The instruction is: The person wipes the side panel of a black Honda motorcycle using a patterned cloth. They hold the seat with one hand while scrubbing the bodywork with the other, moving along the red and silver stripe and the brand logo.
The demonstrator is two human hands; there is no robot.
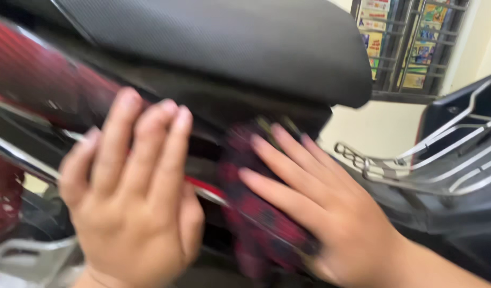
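The picture is blurred by motion. A black textured scooter seat (218, 42) fills the top, and under it runs a red and black side panel (37, 80). My left hand (130, 197) lies flat against that panel, fingers together and pointing up. My right hand (320, 208) presses a dark red and black checked cloth (256, 213) against the body just below the seat's rear end. The cloth hangs down under my fingers.
A second scooter's wire basket or metal rack (416, 160) stands at the right. A barred window with coloured packets (410, 42) is on the cream wall behind. A red part (2, 192) and a silver bracket (26, 256) show at the lower left.
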